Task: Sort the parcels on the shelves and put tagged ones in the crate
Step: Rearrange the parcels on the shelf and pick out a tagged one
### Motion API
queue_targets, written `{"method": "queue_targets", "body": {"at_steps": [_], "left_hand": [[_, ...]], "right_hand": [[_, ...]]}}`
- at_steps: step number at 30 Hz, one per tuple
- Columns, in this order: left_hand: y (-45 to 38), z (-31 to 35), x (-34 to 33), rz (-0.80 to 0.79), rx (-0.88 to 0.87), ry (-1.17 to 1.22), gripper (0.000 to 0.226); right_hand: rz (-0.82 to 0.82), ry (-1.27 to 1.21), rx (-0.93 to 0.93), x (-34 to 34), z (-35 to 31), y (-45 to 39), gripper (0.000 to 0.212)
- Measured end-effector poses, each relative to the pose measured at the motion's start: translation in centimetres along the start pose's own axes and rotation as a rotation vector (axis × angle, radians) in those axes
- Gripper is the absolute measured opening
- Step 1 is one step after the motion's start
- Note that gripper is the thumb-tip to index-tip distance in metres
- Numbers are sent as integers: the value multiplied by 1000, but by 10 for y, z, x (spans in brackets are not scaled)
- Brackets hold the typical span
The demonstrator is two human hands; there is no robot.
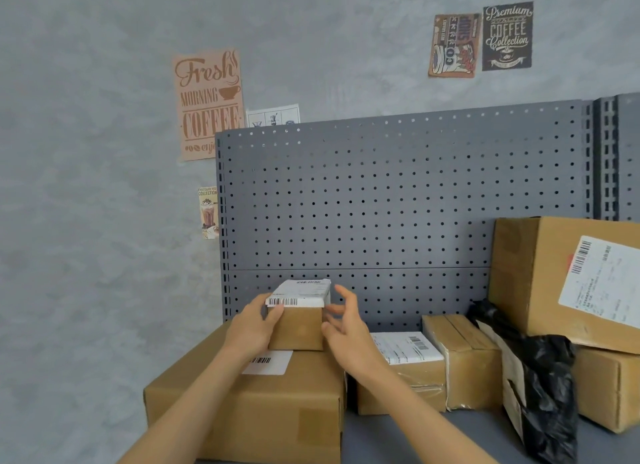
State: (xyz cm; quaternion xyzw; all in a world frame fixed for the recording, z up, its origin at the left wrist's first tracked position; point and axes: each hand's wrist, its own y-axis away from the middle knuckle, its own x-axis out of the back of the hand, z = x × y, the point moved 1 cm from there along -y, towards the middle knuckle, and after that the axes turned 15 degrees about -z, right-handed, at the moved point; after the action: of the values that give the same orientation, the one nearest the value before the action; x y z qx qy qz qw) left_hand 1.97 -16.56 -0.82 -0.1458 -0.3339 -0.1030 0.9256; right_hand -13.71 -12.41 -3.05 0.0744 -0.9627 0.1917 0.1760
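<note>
While our left hand (251, 328) grips the small labelled brown cardboard parcel (297, 316), right hand (343, 328) spread open, sorting looks barely begun; no crate visible.

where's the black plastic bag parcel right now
In the head view, the black bag parcel leans at lower right on the shelf, between the taped box and stacked boxes.

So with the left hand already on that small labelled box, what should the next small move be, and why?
Probably close the right hand onto the small box. The left hand grips its left side, while the right hand's fingers are spread beside it, and it rests on the large box.
</note>
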Motion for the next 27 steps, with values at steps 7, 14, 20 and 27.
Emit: {"method": "queue_targets", "body": {"at_steps": [7,14,20,27], "left_hand": [[-11,-8,-2,21,27,-44,47],[2,25,-12,211,-96,-73,86],[17,65,-56,39,-321,-102,52],[18,74,-99,-445,-71,80,62]], "right_hand": [[-66,-34,-47,3,14,-8,58],[510,659,-356,53,25,17,48],[356,829,-539,72,34,43,54],[139,879,-653,80,30,53,49]]}}
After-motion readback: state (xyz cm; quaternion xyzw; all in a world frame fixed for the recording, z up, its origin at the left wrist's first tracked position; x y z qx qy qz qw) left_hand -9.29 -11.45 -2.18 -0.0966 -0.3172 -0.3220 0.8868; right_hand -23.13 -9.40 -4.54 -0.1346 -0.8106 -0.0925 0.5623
